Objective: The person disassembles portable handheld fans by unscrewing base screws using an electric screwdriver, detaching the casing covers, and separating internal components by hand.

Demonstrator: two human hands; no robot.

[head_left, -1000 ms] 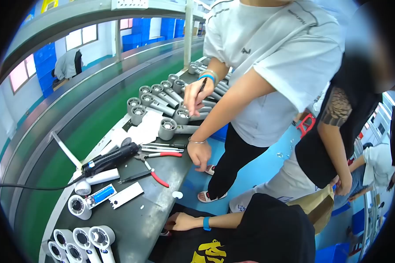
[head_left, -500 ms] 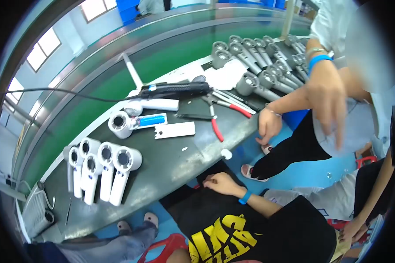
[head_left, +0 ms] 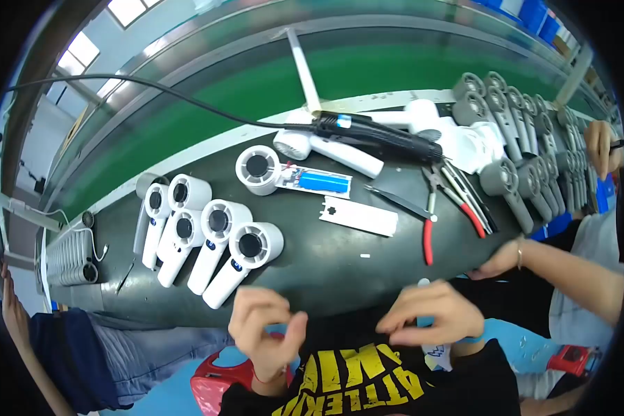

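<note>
My left hand (head_left: 265, 329) is raised just off the table's front edge, thumb apart from its loosely bent fingers and nothing in it. Level with it on the other side, my right hand (head_left: 433, 315) has fingers bent forward and a gap above the thumb, also bare. Several white handheld fans (head_left: 255, 244) lie near my left hand. Farther back lies an opened handheld fan (head_left: 258, 170) with a blue battery (head_left: 324, 182) exposed in its handle. A white handle cover (head_left: 359, 216) lies in front of it. Red-handled pliers (head_left: 430, 236) are beyond my right hand.
A black corded tool (head_left: 374, 135) lies across white fans at the back. Grey fans (head_left: 499, 179) stand in rows at right, near a co-worker's hand (head_left: 499, 260). Another person's arm (head_left: 17, 312) is at left. A green conveyor (head_left: 229, 83) runs behind the table (head_left: 312, 270).
The view has swung left, so the table's things sit farther right. Both my hands are now up at the table's edge; before, one hand lay low over my lap.
</note>
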